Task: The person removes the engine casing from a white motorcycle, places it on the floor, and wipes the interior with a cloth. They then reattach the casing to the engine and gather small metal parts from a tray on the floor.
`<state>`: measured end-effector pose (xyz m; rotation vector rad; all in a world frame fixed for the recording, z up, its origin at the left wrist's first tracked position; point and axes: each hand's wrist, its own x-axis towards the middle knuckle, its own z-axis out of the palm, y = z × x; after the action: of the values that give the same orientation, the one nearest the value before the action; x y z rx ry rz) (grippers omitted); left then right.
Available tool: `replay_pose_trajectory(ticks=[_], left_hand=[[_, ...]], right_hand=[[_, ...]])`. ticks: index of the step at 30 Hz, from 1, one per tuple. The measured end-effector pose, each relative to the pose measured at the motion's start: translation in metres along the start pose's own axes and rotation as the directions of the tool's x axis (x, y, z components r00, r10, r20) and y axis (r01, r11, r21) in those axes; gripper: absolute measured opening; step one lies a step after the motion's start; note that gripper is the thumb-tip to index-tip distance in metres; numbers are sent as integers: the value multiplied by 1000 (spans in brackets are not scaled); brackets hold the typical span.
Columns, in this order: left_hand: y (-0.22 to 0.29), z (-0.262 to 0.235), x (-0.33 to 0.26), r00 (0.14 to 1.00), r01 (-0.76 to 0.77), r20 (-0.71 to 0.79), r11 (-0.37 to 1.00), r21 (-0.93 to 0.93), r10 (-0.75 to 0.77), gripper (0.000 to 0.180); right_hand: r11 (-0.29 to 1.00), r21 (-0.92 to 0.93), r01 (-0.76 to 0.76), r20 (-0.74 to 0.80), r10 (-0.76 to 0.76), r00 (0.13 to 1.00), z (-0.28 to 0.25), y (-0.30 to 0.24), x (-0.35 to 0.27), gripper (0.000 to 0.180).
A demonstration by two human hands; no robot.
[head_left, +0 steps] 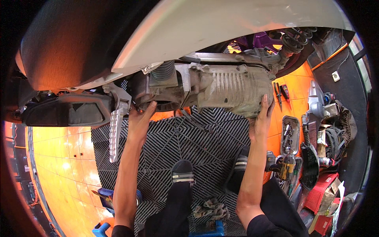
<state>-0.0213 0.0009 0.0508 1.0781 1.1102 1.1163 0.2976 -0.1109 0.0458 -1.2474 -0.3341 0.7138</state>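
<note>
A grey, dirty transmission cover with ribs along its face sits at the side of a scooter, below the pale body panel. My left hand grips its front end, by the dark round opening, with the thumb on the rim and the other fingers mostly hidden. At the rear end my right hand is closed round the lower corner, thumb up along the face. Just left of my left hand hangs a ridged metal footrest. Whether the cover is loose from the engine, I cannot tell.
A black grooved mat lies under my feet on an orange tiled floor. To the right are pliers, a metal tray of sockets, a yellow power tool and a red box. A rag lies between my feet.
</note>
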Motion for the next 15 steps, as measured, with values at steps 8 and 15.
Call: replay_pose_trajectory(ticks=[8,15], left_hand=[[-16,-12,11,1000,2,26,990,141,-6,90],[-26,-10,12,986,-94,-100,944,318,132,38]], right_hand=[[996,-84,-22,-70,16,997,2,2,0,81],[1000,13,17,-66,-17,998,7,4,-6,77]])
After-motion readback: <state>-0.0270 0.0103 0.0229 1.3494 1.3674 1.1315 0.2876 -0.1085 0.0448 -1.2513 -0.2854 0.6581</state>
